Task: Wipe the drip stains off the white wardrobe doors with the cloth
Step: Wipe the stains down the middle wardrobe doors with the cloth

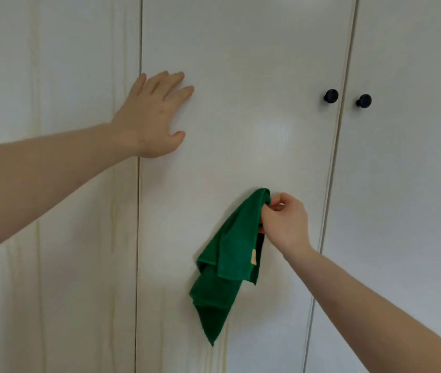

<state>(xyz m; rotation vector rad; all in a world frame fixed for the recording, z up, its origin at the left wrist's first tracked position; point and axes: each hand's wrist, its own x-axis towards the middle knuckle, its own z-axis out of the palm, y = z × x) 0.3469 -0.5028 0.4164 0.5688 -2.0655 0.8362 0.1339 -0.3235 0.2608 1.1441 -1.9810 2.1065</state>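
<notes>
Two bare forearms reach in from the lower corners, and there is one of each hand. Nearest the camera, the right hand (285,222) pinches the bunched top of a single dark green terry cloth (227,262) between curled fingers and thumb. The cloth hangs loose from that grip against the middle white wardrobe door (241,76), its lowest corner tapering to a point well below the hand. One small pale yellow tag (253,257) is sewn on the cloth's right fold; any writing on it is too small to read.

Up and to the left of the cloth, the left hand (155,117) lies flat on the same door with fingers straight and spread, holding nothing, its heel over the seam to the left white door (52,76).

Three door panels are in view, parted by two vertical seams. Faint yellowish drip streaks (114,224) run down the left door, and more streaks (220,351) show on the middle door just below the cloth's tip. Two round black knobs sit above and right of the cloth: the left knob (331,95) at the middle door's right edge, the right knob (364,100) just across the seam on the right white door (415,157). Bare door surface lies between the two hands.
</notes>
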